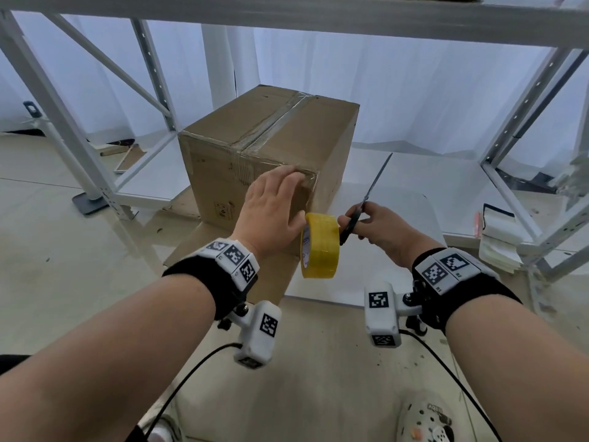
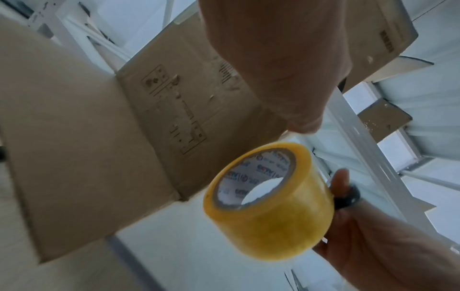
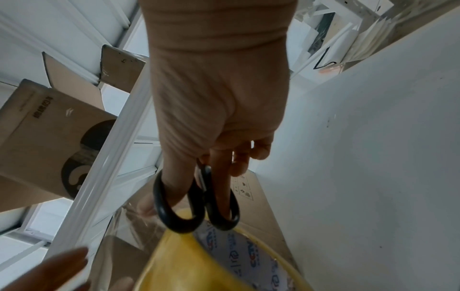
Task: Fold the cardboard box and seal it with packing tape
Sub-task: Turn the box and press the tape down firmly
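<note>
A brown cardboard box (image 1: 280, 132) stands closed, with clear tape along its top seam. My left hand (image 1: 277, 199) lies flat with straight fingers on the box's near upper corner, over a taped edge. A yellow roll of packing tape (image 1: 320, 247) hangs just right of that hand, a clear strip running from it toward the box in the right wrist view. My right hand (image 1: 379, 228) grips black-handled scissors (image 1: 376, 183), blade pointing up and away, thumb and finger through the loops (image 3: 196, 206). Its fingertips touch the roll (image 2: 271, 216).
The box sits on a low white shelf board (image 1: 398, 193) inside a white metal rack, with an upright (image 1: 54, 106) at left and a shelf (image 1: 318, 14) overhead. Flat cardboard (image 1: 223, 250) lies in front of the box. A stack of white sheets (image 1: 500, 237) lies at right.
</note>
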